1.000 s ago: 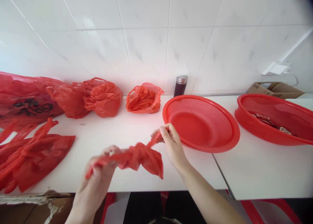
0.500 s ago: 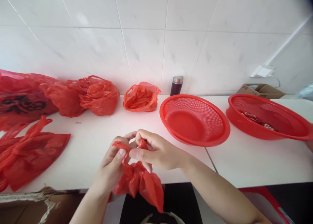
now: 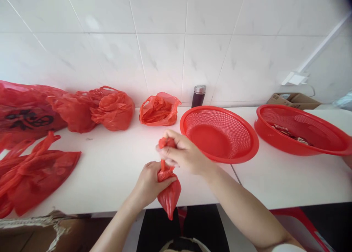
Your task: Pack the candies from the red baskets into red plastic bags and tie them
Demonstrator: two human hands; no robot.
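A small red plastic bag hangs over the front edge of the table, its lower end pointed. My left hand is closed around the bag's upper body, thumb across its front. Just above, my right hand grips the bunched top of the same bag, with a tuft of red plastic showing past the fingers. A strip of plastic stretches between the two hands. What the bag holds is hidden.
A red colander sits right of my hands; another colander holds small items, with a person's hand at its right rim. Red bags line the left side. A dark flask and a cardboard box stand by the wall.
My right hand has moved up and holds the bag's bunched top. My left hand has shifted down onto the bag's body. The bag is now gathered and taut.
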